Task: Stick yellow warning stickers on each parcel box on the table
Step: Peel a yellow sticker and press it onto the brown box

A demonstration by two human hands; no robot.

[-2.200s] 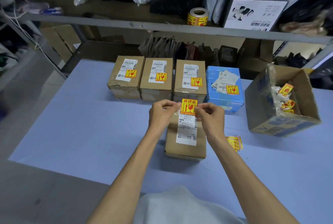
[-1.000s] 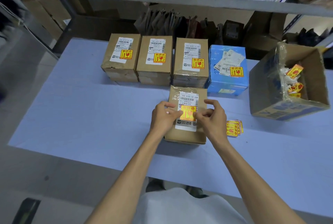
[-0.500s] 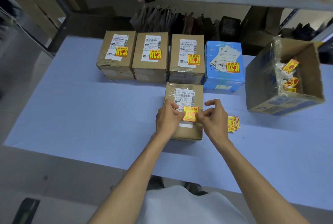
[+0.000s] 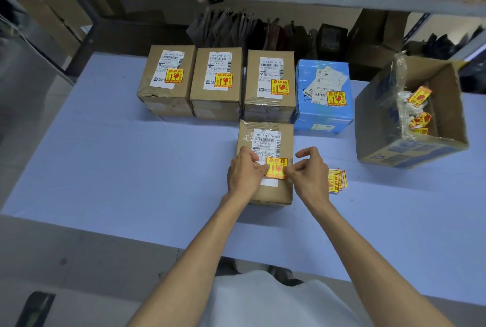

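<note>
Blue table [image 4: 118,169]. Far row: three brown boxes [image 4: 215,105], each stickered. Near centre: left hand [image 4: 244,171] curled on near box [image 4: 273,192], thumb on left edge of yellow sticker [image 4: 276,167] lying on its label. Right hand [image 4: 310,171] appears to pinch yellow sticker's right edge. Far right: stickered blue box [image 4: 323,116]; loose stickers [image 4: 336,180] beside right hand; open carton [image 4: 410,153].

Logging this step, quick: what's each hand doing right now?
Left hand: pinches the sticker at its left edge, on the box.
Right hand: pinches its right edge.

Left hand [image 4: 243,174], right hand [image 4: 310,175] — holding sticker [image 4: 276,167], box [image 4: 282,191]
</note>
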